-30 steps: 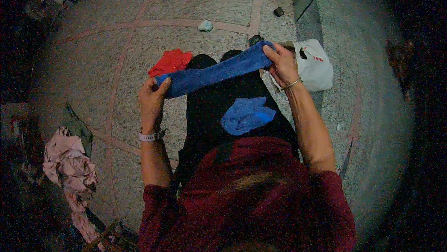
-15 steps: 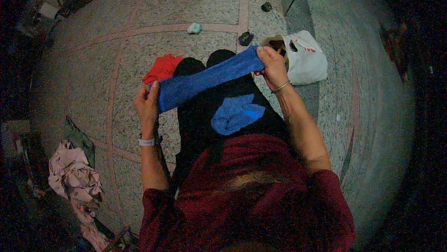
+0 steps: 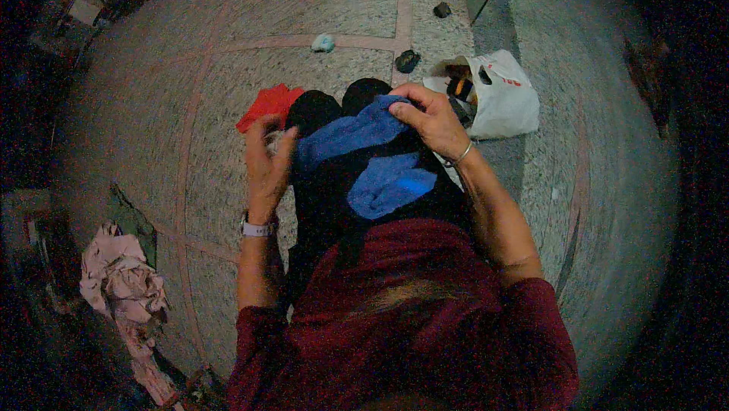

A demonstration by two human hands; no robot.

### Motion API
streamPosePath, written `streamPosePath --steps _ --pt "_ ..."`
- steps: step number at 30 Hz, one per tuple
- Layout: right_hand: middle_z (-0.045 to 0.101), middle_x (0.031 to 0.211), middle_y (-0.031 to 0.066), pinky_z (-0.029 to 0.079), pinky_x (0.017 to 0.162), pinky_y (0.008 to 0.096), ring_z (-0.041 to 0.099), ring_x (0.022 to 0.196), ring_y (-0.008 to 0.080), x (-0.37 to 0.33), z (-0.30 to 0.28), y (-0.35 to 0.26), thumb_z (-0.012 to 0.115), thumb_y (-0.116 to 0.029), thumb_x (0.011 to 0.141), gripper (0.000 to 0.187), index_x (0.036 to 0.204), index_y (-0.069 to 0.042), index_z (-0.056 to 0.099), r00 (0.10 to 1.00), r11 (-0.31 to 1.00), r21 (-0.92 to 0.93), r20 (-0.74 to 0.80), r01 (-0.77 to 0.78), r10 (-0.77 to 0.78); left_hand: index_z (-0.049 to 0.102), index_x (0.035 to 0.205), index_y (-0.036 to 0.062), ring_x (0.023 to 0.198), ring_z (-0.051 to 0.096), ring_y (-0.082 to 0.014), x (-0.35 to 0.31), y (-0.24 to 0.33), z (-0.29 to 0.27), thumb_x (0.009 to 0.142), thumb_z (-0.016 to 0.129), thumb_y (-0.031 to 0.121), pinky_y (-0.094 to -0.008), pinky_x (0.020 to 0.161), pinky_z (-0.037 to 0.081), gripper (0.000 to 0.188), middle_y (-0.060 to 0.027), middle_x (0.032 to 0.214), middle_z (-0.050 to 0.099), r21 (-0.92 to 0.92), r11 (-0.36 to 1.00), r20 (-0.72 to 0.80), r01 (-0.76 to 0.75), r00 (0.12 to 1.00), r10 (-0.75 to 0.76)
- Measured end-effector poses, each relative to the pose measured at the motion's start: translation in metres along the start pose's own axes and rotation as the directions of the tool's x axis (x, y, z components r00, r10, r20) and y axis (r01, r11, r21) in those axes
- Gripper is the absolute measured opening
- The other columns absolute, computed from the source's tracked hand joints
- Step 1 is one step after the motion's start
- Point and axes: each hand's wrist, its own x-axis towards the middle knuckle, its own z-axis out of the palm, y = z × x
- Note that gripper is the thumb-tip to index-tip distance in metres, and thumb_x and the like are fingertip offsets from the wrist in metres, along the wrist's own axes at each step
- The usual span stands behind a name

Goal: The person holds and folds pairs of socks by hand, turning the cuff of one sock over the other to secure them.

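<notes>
Speckled stone floor [image 3: 228,107], crossed by pinkish inlay lines, is being sat on by a person in a dark red top with black-clad legs stretched forward. A blue cloth [image 3: 345,134] is being held above the legs: its far end is being pinched by the right hand [image 3: 429,119], fingers curled closed over the fabric, while its near end is being met by the left hand [image 3: 266,164], whose fingers are being held loosely extended against the edge of the cloth; whether it is actually gripping cannot be told. A second blue cloth [image 3: 391,187] is lying bunched on the lap, just behind the held cloth. A red cloth [image 3: 266,103] is lying on the floor, left of the held cloth and beside the knees. A white bag [image 3: 501,100] is standing open on the floor, right of the held cloth, near the right hand. A small pale green object [image 3: 323,42] and a dark object [image 3: 408,60] are lying beyond the held cloth. A pink heap [image 3: 121,282] is lying well apart, far to the left and behind it.
</notes>
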Motion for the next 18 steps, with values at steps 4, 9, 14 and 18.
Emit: streamPosePath --steps 4,9,14,18 --pt "0.062 0.091 0.0004 0.044 0.078 0.0240 0.055 0.085 0.0079 0.008 0.003 -0.024 0.061 -0.014 0.088 0.019 0.101 -0.001 0.062 0.996 0.999 -0.020 0.079 0.048 -0.046 0.056 0.108 0.0016 0.096 0.056 -0.0216 0.036 0.075 0.030 0.088 0.062 0.018 -0.0328 0.082 0.045 0.027 -0.0113 0.103 0.059 -0.323 0.945 0.283 -0.058 0.946 0.155" --pt "0.061 0.086 0.0031 0.048 0.072 0.0248 0.058 0.080 0.0109 0.012 0.002 -0.033 0.055 -0.024 0.094 0.025 0.103 -0.002 0.060 1.000 0.956 0.292 -0.004 0.004 -0.004 0.056 0.099 0.0038 0.081 0.050 -0.0074 0.035 0.078 0.034 0.092 0.059 0.018 -0.0226 0.071 0.042 0.016 0.0010 0.089 0.055 -0.453 0.857 0.336 0.245 0.937 -0.090" --pt "0.061 0.084 0.0052 0.052 0.062 0.0255 0.061 0.071 0.0125 0.003 0.005 -0.020 0.054 -0.027 0.096 0.026 0.102 -0.002 0.057 0.996 0.955 0.283 0.016 -0.093 0.092 0.054 0.096 0.0050 0.075 0.045 -0.0054 0.033 0.083 0.030 0.094 0.055 0.017 -0.0207 0.066 0.040 0.013 0.0032 0.083 0.051 -0.478 0.866 0.142 0.147 0.986 -0.089" --pt "0.060 0.073 0.0029 0.049 0.060 0.0237 0.060 0.070 0.0096 -0.001 0.044 -0.029 0.063 -0.024 0.089 0.023 0.090 -0.001 0.058 0.999 0.979 0.204 -0.048 -0.010 0.020 0.053 0.095 0.0055 0.074 0.045 -0.0058 0.032 0.077 0.030 0.095 0.054 0.018 -0.0212 0.065 0.039 0.013 0.0029 0.083 0.050 -0.463 0.877 0.076 0.128 0.992 -0.105"
